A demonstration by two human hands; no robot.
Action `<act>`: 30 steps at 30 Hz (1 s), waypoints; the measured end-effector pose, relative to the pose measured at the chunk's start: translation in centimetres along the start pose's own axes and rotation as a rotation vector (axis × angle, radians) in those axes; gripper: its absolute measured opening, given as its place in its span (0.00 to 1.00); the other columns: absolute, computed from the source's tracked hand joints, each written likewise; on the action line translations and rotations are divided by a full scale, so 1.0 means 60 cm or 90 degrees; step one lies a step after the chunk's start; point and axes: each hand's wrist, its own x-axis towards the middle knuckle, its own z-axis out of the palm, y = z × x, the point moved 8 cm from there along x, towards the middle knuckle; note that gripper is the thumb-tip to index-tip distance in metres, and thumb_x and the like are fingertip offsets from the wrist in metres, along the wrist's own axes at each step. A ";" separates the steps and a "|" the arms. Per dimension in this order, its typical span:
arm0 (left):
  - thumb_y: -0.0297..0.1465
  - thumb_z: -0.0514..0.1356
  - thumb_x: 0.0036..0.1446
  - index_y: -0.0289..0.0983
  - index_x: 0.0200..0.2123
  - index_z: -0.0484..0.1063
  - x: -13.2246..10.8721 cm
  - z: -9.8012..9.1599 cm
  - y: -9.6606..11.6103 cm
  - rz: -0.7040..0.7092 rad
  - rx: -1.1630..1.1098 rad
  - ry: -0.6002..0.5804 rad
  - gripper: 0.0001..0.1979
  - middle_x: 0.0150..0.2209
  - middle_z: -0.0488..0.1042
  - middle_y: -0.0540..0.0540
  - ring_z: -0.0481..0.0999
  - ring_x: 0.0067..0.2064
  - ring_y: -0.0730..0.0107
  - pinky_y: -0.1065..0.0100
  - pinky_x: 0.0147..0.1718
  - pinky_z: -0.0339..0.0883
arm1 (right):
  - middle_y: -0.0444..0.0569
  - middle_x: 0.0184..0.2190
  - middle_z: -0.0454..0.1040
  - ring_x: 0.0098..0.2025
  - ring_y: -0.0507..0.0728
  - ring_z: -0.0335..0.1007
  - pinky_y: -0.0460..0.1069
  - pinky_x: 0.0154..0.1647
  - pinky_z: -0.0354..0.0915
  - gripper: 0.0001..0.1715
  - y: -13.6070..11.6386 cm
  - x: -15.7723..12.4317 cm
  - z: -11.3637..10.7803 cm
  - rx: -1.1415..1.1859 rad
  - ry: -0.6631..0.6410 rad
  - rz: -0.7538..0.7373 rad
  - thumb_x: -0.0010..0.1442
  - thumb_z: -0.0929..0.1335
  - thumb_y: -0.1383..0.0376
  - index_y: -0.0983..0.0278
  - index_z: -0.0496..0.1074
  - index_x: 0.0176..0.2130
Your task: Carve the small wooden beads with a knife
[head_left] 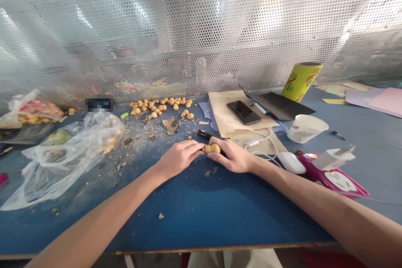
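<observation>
**Left hand (179, 159) and right hand (230, 155) pinching yellow-tan rounded lump (212, 148) over blue worktable (201, 217)**

Head view: narrow grip from both hands, fingertips closed on the lump from either side. Lump between the hands, just above the table, material unclear. Black cylindrical tool handle (204, 135) just behind the right hand, touching or not hard to tell. Farther along the table, cluster of small round tan pieces (157, 106) amid brown shavings and crumbs (138, 142). Toward the left, crumpled clear plastic bag (63, 163) with tan bits inside. Toward the right, black smartphone (243, 112) on tan paper sheet (232, 111), white paper cup (306, 128), white oval plastic case (291, 162), magenta power strip (333, 180). Yellow-green printed roll (301, 81) against perforated metal screen (201, 29) along the far edge.
</observation>
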 end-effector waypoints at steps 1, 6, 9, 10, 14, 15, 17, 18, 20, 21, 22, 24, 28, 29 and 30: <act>0.32 0.51 0.68 0.36 0.53 0.71 -0.001 0.002 0.000 0.002 0.012 -0.002 0.15 0.43 0.77 0.43 0.78 0.45 0.64 0.62 0.46 0.74 | 0.44 0.28 0.66 0.27 0.53 0.62 0.48 0.31 0.58 0.12 0.001 0.000 0.001 0.000 0.000 0.003 0.68 0.59 0.55 0.62 0.59 0.39; 0.30 0.51 0.68 0.35 0.55 0.69 -0.007 0.008 -0.004 -0.002 -0.007 -0.002 0.16 0.44 0.77 0.42 0.78 0.44 0.65 0.64 0.43 0.74 | 0.44 0.28 0.66 0.27 0.54 0.64 0.47 0.31 0.58 0.11 0.006 -0.003 0.012 -0.009 -0.012 0.020 0.69 0.59 0.56 0.62 0.56 0.41; 0.31 0.52 0.68 0.35 0.54 0.71 -0.008 0.006 0.000 -0.007 -0.005 0.009 0.15 0.41 0.78 0.42 0.79 0.41 0.65 0.65 0.41 0.74 | 0.43 0.27 0.66 0.26 0.54 0.64 0.47 0.30 0.58 0.11 0.006 -0.005 0.015 -0.019 -0.017 0.020 0.69 0.58 0.56 0.61 0.55 0.41; 0.31 0.52 0.68 0.34 0.54 0.71 -0.008 0.005 0.001 -0.009 -0.001 0.015 0.15 0.41 0.78 0.42 0.79 0.40 0.65 0.65 0.41 0.74 | 0.43 0.27 0.66 0.26 0.54 0.65 0.47 0.29 0.58 0.11 0.006 -0.005 0.015 -0.024 -0.015 0.020 0.69 0.58 0.56 0.61 0.55 0.41; 0.32 0.51 0.68 0.34 0.53 0.71 -0.008 -0.001 0.008 -0.006 0.015 0.034 0.16 0.39 0.78 0.42 0.79 0.39 0.66 0.65 0.39 0.75 | 0.44 0.25 0.67 0.26 0.55 0.67 0.47 0.28 0.56 0.10 0.005 -0.007 0.014 -0.062 -0.007 0.032 0.68 0.59 0.57 0.62 0.56 0.42; 0.32 0.50 0.69 0.34 0.53 0.71 -0.008 -0.001 0.008 -0.005 0.017 0.034 0.16 0.39 0.79 0.42 0.79 0.38 0.66 0.66 0.39 0.75 | 0.44 0.25 0.68 0.26 0.55 0.67 0.47 0.28 0.56 0.10 0.005 -0.007 0.014 -0.073 -0.004 0.036 0.68 0.59 0.57 0.62 0.57 0.42; 0.32 0.49 0.69 0.34 0.54 0.71 -0.008 -0.001 0.008 -0.006 0.020 0.031 0.16 0.38 0.79 0.43 0.79 0.37 0.67 0.66 0.38 0.75 | 0.45 0.26 0.69 0.26 0.56 0.68 0.47 0.28 0.56 0.11 0.003 -0.008 0.014 -0.091 0.009 0.040 0.67 0.59 0.57 0.63 0.57 0.42; 0.32 0.49 0.69 0.34 0.54 0.71 -0.008 -0.001 0.008 -0.006 0.022 0.030 0.16 0.38 0.78 0.43 0.79 0.37 0.67 0.67 0.38 0.75 | 0.46 0.27 0.70 0.26 0.56 0.69 0.47 0.28 0.56 0.11 0.002 -0.008 0.013 -0.099 0.018 0.039 0.67 0.59 0.57 0.63 0.57 0.42; 0.32 0.49 0.69 0.34 0.54 0.71 -0.009 -0.002 0.008 -0.006 0.031 0.029 0.16 0.38 0.79 0.43 0.79 0.37 0.67 0.67 0.39 0.75 | 0.48 0.27 0.70 0.26 0.56 0.69 0.47 0.28 0.56 0.11 0.002 -0.009 0.014 -0.108 0.028 0.036 0.67 0.59 0.57 0.63 0.57 0.42; 0.32 0.49 0.69 0.34 0.53 0.71 -0.009 -0.002 0.009 0.000 0.038 0.029 0.16 0.39 0.79 0.43 0.79 0.38 0.67 0.66 0.39 0.75 | 0.48 0.27 0.71 0.26 0.56 0.69 0.47 0.28 0.56 0.12 0.002 -0.009 0.016 -0.112 0.029 0.035 0.67 0.59 0.57 0.63 0.57 0.42; 0.31 0.49 0.69 0.34 0.53 0.71 -0.009 -0.002 0.011 0.007 0.047 0.028 0.16 0.39 0.79 0.43 0.79 0.38 0.67 0.66 0.39 0.75 | 0.47 0.27 0.70 0.26 0.56 0.69 0.47 0.28 0.56 0.12 0.002 -0.009 0.017 -0.116 0.029 0.034 0.67 0.59 0.57 0.63 0.57 0.42; 0.30 0.50 0.69 0.34 0.52 0.71 -0.010 -0.001 0.013 0.022 0.066 0.024 0.15 0.39 0.79 0.42 0.79 0.38 0.66 0.66 0.39 0.75 | 0.47 0.26 0.70 0.26 0.56 0.69 0.47 0.28 0.56 0.12 0.003 -0.009 0.019 -0.124 0.027 0.034 0.67 0.59 0.56 0.63 0.57 0.42; 0.29 0.51 0.68 0.33 0.52 0.71 -0.009 -0.002 0.012 0.022 0.076 0.025 0.14 0.39 0.79 0.42 0.79 0.38 0.65 0.65 0.39 0.75 | 0.46 0.25 0.69 0.25 0.56 0.69 0.47 0.28 0.55 0.12 0.004 -0.010 0.019 -0.132 0.030 0.036 0.67 0.59 0.57 0.63 0.57 0.42; 0.29 0.51 0.68 0.33 0.52 0.71 -0.009 -0.002 0.011 0.019 0.069 0.024 0.14 0.39 0.79 0.42 0.79 0.38 0.65 0.66 0.39 0.75 | 0.46 0.25 0.69 0.25 0.56 0.69 0.47 0.28 0.55 0.12 0.003 -0.010 0.018 -0.131 0.030 0.037 0.67 0.59 0.57 0.63 0.57 0.42; 0.30 0.51 0.68 0.33 0.52 0.71 -0.008 -0.002 0.010 0.016 0.058 0.021 0.15 0.39 0.79 0.42 0.79 0.38 0.66 0.66 0.39 0.75 | 0.47 0.26 0.69 0.26 0.56 0.69 0.48 0.28 0.55 0.12 0.002 -0.010 0.017 -0.128 0.031 0.037 0.67 0.59 0.57 0.63 0.57 0.42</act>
